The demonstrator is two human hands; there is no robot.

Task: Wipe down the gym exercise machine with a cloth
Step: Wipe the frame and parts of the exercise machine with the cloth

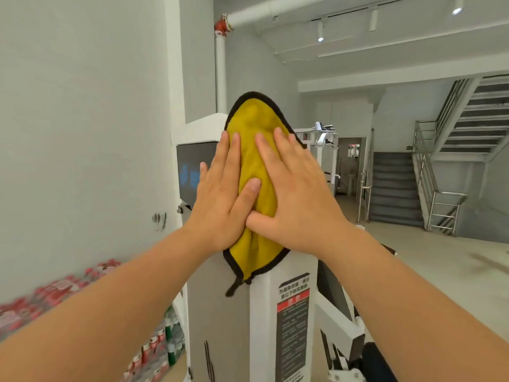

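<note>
Both forearms (pixel 110 299) reach up to the white machine column (pixel 220 312). Against it the left hand (pixel 220 199) and right hand (pixel 297 199) press flat, fingers (pixel 234 155) straight and close together, on a yellow black-edged cloth (pixel 256 161) covering the column's upper corner. A warning label (pixel 292 326) sits on the column below the cloth.

The cloth (pixel 250 161) is soft, fuzzy, matt fabric with a dark stitched hem. The machine (pixel 220 312) under it has a smooth white painted shell with a dull sheen, bearing a smooth printed sticker (pixel 292 326). The stair rail (pixel 451 193) is bright polished metal.
</note>
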